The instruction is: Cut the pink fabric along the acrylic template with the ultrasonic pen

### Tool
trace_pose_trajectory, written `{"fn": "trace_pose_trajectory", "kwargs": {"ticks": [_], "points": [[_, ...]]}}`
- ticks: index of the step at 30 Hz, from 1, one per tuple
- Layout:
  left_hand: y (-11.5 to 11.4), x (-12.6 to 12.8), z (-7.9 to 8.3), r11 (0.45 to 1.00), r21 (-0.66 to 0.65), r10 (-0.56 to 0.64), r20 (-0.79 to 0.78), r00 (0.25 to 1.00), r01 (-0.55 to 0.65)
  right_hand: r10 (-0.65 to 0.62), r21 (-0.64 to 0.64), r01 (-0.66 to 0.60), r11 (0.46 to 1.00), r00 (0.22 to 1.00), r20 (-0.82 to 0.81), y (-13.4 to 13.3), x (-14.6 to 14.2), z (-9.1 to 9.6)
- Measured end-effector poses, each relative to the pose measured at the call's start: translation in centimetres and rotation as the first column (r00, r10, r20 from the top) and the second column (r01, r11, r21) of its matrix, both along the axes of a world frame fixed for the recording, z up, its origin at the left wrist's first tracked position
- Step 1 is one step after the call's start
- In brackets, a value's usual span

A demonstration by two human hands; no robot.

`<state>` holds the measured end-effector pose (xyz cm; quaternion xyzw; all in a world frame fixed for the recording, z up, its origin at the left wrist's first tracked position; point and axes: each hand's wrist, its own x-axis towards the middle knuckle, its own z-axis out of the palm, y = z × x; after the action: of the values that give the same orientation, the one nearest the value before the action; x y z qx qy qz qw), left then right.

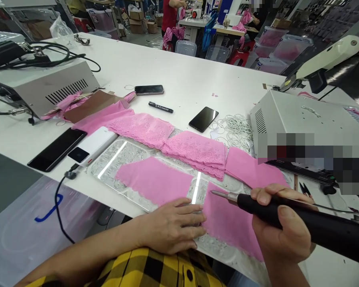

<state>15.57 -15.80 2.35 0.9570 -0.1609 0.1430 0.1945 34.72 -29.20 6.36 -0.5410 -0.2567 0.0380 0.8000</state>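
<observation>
My right hand [283, 227] is wrapped round a thick black handheld tool with a pointed metal tip [290, 217]. The tip is over the upper left corner of the right pink fabric piece [224, 215]. Fingers stretched out, my left hand [176, 225] lies between that piece and the left pink fabric piece [157, 179], touching the lower edge of the left one. Both pieces lie on a clear, speckled template board [106, 161]. Behind them are stacks of scalloped pink lace pieces [197, 151] and plain pink fabric [251, 165].
Grey machine boxes stand at left [62, 81] and right [299, 119]. Phones [204, 118], a white power bank [92, 145] with a cable, a black marker [160, 107] and tangled pale elastic loops [235, 129] lie on the white table. Other people work beyond it.
</observation>
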Motion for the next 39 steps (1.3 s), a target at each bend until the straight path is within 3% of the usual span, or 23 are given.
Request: {"fn": "trace_pose_trajectory", "kwargs": {"ticks": [16, 31, 39], "points": [[0.4, 0.3, 0.3, 0.998, -0.026, -0.059, 0.014, 0.998, 0.059, -0.085, -0.015, 0.086, 0.996, 0.994, 0.063, 1.6, 0.3, -0.5], [0.4, 0.2, -0.1, 0.996, -0.042, -0.079, 0.050, 0.996, 0.081, -0.045, 0.046, 0.041, 0.998, 0.995, 0.088, 1.2, 0.6, -0.4], [0.3, 0.1, -0.2, 0.996, -0.053, -0.069, 0.094, 0.993, 0.075, 0.074, 0.035, -0.079, 0.996, 0.991, 0.115, 0.5, 0.1, -0.4]]}}
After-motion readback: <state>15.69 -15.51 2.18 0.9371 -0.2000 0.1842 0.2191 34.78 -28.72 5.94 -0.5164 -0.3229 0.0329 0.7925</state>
